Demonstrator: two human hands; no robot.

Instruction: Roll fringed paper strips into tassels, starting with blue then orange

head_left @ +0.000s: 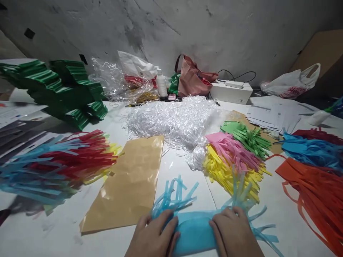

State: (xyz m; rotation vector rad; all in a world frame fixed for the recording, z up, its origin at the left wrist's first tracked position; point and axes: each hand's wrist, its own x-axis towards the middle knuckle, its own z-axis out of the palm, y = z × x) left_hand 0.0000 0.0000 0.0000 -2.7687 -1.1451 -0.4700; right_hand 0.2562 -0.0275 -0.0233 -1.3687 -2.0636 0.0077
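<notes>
At the front edge of the table lies a light-blue sheet of tissue paper (197,233), its middle smooth and both ends cut into fringe strips. My left hand (157,233) grips its left part, fingers bent over the paper and thumb tucked inward. The right part is under my right hand (233,232), with the fingers curled on it. Loose blue strips (174,194) fan out beyond my left hand, and more spread past my right hand. Just left of my hands rests a shiny brown paper sheet (128,182).
A heap of white string (171,117) fills the table's middle. Yellow (222,171), pink (233,150) and green fringes (246,135) lie to its right, orange (313,192) and blue ones (313,146) further right. Red fringes (77,153) and a green paper stack (61,89) are at left.
</notes>
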